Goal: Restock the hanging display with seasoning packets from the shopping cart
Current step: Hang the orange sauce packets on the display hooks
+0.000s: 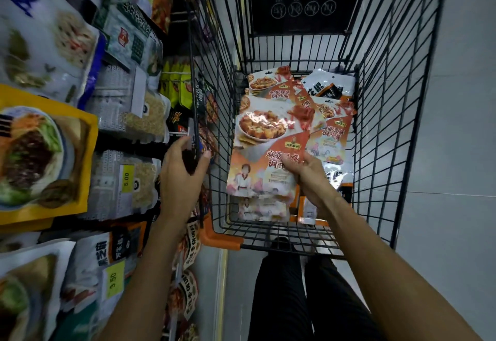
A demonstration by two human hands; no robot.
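An orange-and-white seasoning packet (264, 142) with a tofu dish printed on it is lifted above the pile inside the black wire shopping cart (389, 115). My right hand (306, 177) grips its lower right part. More of the same packets (332, 126) and some black-and-white packets (328, 83) lie on the cart's bottom. My left hand (182, 174) grips the cart's left rim next to the hanging display (128, 115) of packets on the left.
The display on the left is crowded with hanging bags and yellow price tags (127, 179). The cart has an orange corner bumper (220, 238) near me. My legs in dark trousers (284, 295) stand behind the cart. A pale floor (456, 179) runs along the right.
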